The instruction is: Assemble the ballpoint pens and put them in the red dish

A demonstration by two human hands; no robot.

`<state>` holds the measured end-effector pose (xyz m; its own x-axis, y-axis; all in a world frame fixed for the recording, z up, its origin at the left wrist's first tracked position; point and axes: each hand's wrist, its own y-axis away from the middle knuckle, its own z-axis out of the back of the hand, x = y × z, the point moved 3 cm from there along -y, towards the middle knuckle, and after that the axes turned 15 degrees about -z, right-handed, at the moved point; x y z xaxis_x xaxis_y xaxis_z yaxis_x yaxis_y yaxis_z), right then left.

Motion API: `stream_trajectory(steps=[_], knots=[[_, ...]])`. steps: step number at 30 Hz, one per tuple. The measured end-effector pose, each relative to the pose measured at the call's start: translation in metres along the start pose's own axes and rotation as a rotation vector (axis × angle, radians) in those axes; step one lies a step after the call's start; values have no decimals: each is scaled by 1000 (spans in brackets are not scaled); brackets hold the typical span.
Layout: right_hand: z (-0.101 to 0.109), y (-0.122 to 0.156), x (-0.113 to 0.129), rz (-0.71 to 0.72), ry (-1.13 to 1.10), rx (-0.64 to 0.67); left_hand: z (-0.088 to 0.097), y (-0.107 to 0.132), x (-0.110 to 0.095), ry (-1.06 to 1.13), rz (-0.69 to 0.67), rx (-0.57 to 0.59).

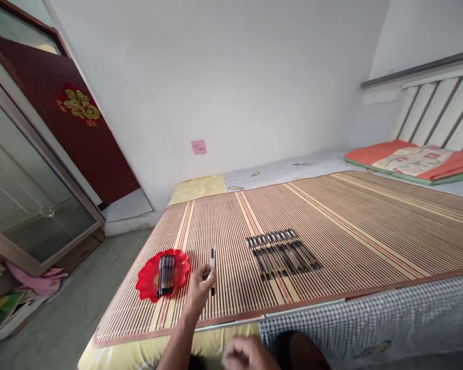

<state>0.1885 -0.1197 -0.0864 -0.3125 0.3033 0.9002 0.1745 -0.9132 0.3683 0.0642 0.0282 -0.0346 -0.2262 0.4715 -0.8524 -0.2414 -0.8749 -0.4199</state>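
My left hand (200,282) reaches over the striped mat between the plate and the row of pens. Its thumb and fingers are closed on a pen (212,262), which has dark ends and a pale middle and points away from me. Low at the front edge, my right hand (247,353) is smeared by motion; its fingers look curled, but whether anything is in them I cannot tell. Left of my left hand, a red scalloped plate (145,277) bears several dark pens (166,275) side by side. To the right, several more pens (281,254) lie in a slanted row.
The slatted bamboo mat (332,216) covers a bed beside a white wall (231,87). A folded orange and floral quilt (416,159) lies at the far right. A pink note (198,147) is on the wall. A dark red door (61,113) stands at left.
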Motion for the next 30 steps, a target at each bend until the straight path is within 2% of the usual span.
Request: stream_trajectory(steps=[2,5,8,11,14,22,27,30], knots=[[35,-3,32,149,-256,-57,4,-3,-7,83,-14,4],[85,-24,81,265,-351,-215,8,-13,-20,163,-32,4],[110,-56,115,322,-399,-255,11,-24,-36,225,-54,15],[111,-80,135,360,-411,-209,14,-28,-47,238,-59,10],[106,-90,144,390,-433,-205,16,-25,-48,217,-43,-7],[103,-104,138,325,-383,-164,9,-17,-22,181,13,53],[105,-110,147,276,-301,-44,14,-19,-25,119,-3,62],[113,-108,154,298,-275,-75,18,-21,-28,203,-13,38]])
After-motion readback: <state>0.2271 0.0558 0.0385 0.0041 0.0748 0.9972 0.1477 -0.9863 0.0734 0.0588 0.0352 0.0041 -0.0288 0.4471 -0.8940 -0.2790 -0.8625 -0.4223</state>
